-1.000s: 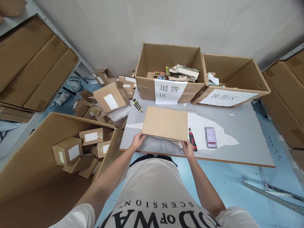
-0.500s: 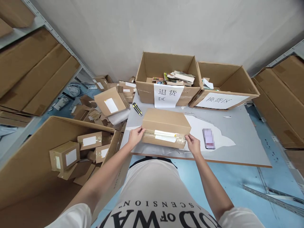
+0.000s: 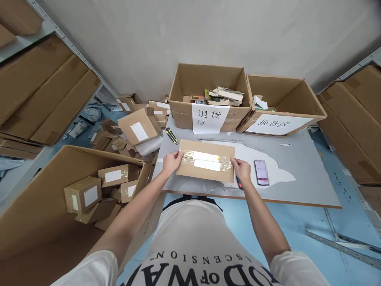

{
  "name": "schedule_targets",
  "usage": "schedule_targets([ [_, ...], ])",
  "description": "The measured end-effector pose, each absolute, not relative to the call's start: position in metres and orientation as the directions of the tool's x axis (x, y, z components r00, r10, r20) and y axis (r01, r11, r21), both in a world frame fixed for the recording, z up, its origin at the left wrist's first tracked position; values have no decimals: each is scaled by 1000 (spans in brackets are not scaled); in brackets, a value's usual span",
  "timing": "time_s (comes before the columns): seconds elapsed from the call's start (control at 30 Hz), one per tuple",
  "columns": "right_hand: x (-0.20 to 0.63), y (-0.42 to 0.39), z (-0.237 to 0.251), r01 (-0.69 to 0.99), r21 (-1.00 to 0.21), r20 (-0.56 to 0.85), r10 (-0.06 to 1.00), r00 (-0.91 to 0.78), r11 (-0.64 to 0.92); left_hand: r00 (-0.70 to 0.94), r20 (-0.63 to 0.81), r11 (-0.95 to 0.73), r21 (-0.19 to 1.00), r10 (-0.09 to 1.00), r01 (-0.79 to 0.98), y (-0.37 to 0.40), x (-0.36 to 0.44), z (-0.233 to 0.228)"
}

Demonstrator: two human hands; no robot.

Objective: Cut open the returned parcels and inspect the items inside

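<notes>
A brown cardboard box is held between my two hands above the front of the table. Its labelled side faces up at me, with two white labels and clear tape running across it. At the left end, my left hand pinches the box's edge. My right hand grips the opposite end, thumb and fingers closed on the edge. Beside my right wrist, part of a red and black object shows on the table, mostly hidden by the arm. A yellow and black utility knife lies beyond my left hand.
Two open cartons stand at the table's back: a left carton holding books and a right carton, both with paper signs. A phone lies on the table. A large carton of small boxes stands at left.
The box has tipped so its labelled side turned up towards me, its other broad face now out of sight. The red and black object beside my right wrist has come into view.
</notes>
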State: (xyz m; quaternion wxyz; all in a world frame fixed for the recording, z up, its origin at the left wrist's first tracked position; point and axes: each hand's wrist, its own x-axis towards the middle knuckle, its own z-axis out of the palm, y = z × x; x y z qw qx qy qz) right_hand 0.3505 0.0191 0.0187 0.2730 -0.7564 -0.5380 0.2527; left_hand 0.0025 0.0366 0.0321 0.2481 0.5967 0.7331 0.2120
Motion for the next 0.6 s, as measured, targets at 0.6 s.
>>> schedule_targets([
  [0.6,370,45,-23,506,-806,-138,929,344,-307,-203,101,68,723,974,688,35,31,-8],
])
